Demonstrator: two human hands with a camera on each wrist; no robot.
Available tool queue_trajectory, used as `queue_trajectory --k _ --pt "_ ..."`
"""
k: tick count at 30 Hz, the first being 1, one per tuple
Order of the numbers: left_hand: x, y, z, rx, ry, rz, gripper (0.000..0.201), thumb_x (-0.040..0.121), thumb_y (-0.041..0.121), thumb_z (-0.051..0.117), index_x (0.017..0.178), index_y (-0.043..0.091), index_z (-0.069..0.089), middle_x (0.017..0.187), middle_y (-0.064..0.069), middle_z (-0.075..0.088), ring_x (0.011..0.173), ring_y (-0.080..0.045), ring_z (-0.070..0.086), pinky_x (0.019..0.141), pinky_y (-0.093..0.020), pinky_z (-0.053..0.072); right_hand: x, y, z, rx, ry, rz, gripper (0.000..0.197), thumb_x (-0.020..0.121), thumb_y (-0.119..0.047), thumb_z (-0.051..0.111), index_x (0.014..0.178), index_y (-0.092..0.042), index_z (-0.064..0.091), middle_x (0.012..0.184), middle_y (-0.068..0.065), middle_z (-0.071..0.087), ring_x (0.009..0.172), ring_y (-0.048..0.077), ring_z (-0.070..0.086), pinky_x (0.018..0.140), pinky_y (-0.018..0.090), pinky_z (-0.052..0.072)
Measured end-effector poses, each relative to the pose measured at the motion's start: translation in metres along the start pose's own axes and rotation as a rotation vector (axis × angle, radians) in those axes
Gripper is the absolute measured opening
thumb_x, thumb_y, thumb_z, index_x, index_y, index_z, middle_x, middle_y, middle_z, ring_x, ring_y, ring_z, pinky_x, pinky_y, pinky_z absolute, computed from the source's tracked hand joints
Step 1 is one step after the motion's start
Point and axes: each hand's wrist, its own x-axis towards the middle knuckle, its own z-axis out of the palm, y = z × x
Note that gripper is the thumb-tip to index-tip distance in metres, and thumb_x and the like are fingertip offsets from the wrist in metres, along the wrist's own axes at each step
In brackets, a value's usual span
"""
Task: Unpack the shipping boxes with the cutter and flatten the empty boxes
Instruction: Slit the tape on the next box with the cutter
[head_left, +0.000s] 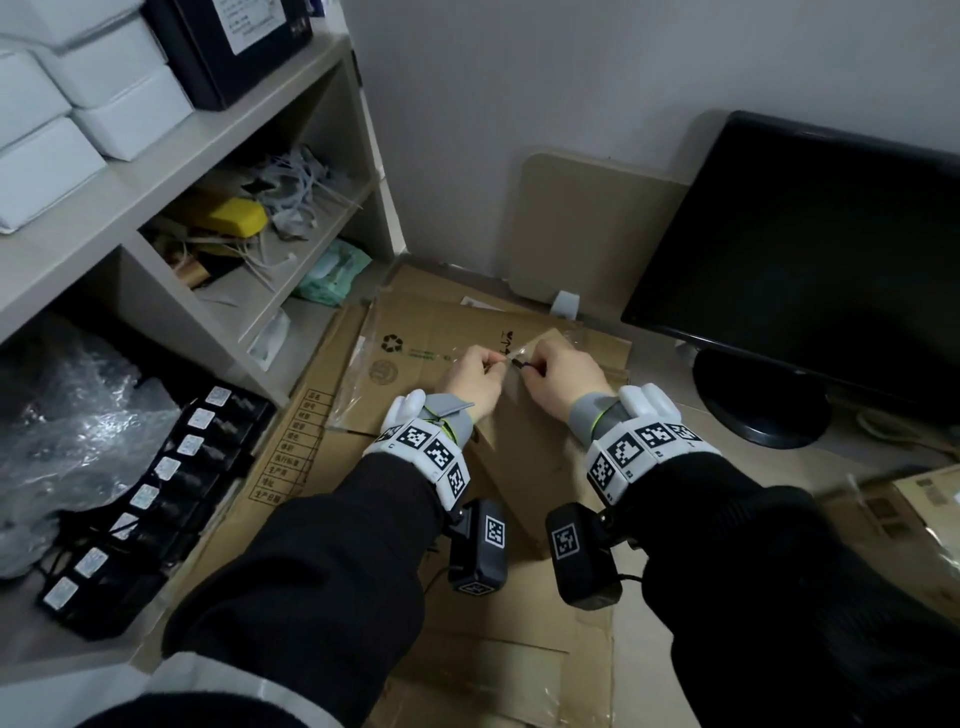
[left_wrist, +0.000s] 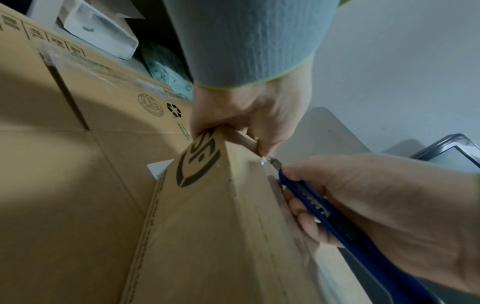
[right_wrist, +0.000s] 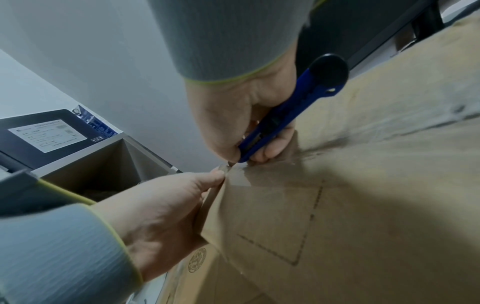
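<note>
A brown cardboard box stands tilted on flattened cardboard in front of me. My left hand pinches the box's far top corner, thumb on the taped edge. My right hand grips a blue cutter, whose short blade tip touches the clear tape right beside the left thumb. In the right wrist view the cutter slants down to the taped seam on the box, and the left hand holds the corner just below it.
A black monitor stands on the right, a shelf unit with white boxes and clutter on the left. Bubble wrap and a black tray of small parts lie lower left. Another cardboard box sits at the right edge.
</note>
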Motion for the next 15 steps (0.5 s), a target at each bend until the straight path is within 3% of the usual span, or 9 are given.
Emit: queue_trajectory --k 6,10,13,15 --pt "-0.004 0.0 0.0 0.017 0.02 0.008 0.021 0.099 0.024 0.045 0.114 0.016 0.057 0.118 -0.006 0.061 0.109 -0.027 0.056 0.089 -0.034 0.044 -0.002 -0.008 -0.003 -0.062 -0.04 0.033 0.018 0.096 -0.024 0.046 0.101 -0.012 0.058 0.104 0.012 0.063 0.095 0.03 0.058 0.073 0.03 0.043" --pt "-0.003 0.001 0.0 0.027 0.028 0.01 0.021 0.1 0.025 0.044 0.113 0.016 0.056 0.117 -0.007 0.061 0.108 -0.029 0.056 0.089 -0.036 0.044 -0.003 -0.013 -0.008 -0.128 -0.099 0.035 0.012 0.096 -0.02 0.046 0.087 -0.017 0.055 0.101 0.01 0.06 0.084 0.024 0.05 0.072 0.029 0.042" --pt "-0.004 0.001 0.0 0.052 0.031 0.019 0.019 0.1 0.026 0.043 0.112 0.016 0.055 0.115 -0.007 0.061 0.105 -0.03 0.056 0.087 -0.037 0.046 -0.001 -0.015 -0.01 -0.225 -0.145 0.043 0.019 0.095 -0.016 0.047 0.109 -0.011 0.059 0.102 0.01 0.06 0.083 0.022 0.049 0.068 0.027 0.039" --pt "-0.005 0.001 0.0 0.056 0.031 0.02 0.019 0.1 0.026 0.043 0.111 0.017 0.055 0.114 -0.007 0.061 0.105 -0.03 0.056 0.087 -0.037 0.046 -0.001 -0.014 -0.01 -0.249 -0.16 0.043 0.022 0.095 -0.016 0.048 0.113 -0.01 0.058 0.098 0.008 0.057 0.083 0.022 0.049 0.063 0.026 0.038"
